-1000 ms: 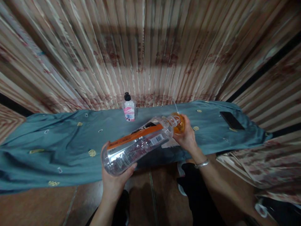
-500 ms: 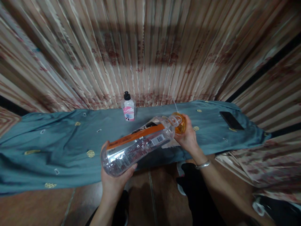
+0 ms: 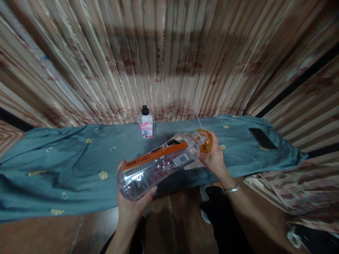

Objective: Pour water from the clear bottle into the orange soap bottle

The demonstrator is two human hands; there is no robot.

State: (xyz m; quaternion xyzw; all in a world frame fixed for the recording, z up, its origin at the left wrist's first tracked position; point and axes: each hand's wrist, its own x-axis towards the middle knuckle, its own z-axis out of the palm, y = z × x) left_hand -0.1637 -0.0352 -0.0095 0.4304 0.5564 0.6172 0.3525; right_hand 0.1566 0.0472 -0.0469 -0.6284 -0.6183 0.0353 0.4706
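A large clear plastic bottle (image 3: 156, 164) with an orange-banded label and a barcode lies slanted in the air, its neck pointing up to the right. My left hand (image 3: 134, 204) is closed round its base from below. My right hand (image 3: 214, 155) grips a rounded, see-through amber piece (image 3: 206, 145) at the bottle's mouth; whether it is a cap or a small container I cannot tell. From behind the amber piece a thin pale tube (image 3: 198, 120) sticks up. Little or no liquid shows in the big bottle.
A small clear bottle (image 3: 147, 127) with a black cap and pink label stands on the blue-green cloth (image 3: 71, 162). To the right lies a dark phone (image 3: 262, 138). A pale piece (image 3: 194, 164) lies under the big bottle's neck. Patterned curtains (image 3: 164, 63) hang behind.
The view has shifted slightly, so everything sits a little lower and further right. Both hands keep their hold, and the large bottle stays at nearly the same slant.
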